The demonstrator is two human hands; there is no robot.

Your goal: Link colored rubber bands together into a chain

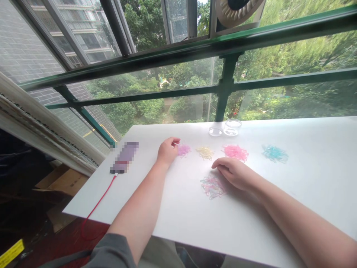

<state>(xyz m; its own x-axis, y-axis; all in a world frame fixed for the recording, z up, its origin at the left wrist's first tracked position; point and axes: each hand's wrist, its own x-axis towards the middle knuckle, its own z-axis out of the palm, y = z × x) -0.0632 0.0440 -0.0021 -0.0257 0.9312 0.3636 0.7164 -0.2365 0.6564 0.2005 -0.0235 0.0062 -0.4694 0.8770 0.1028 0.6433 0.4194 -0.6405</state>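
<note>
My left hand (168, 150) is at the left edge of a small purple pile (184, 150), its fingers curled in close together. Any small thing between those fingertips is too small to make out. My right hand (234, 174) hovers just above and right of a mixed-colour pile (213, 187) of thin loops that look like small rubber bands. Its fingers are bent and pressed together, their tips partly hidden. Behind it, in a row, lie a pale yellow pile (205, 152), a pink pile (235, 152) and a turquoise pile (275, 153) of similar loops.
A clear round container (232, 127) and a clear lid (215, 132) stand at the back edge of the white table (178, 208). On the left lies a pixelated phone-like object (124, 157) with a red cable (100, 201). A green railing (178, 56) runs behind.
</note>
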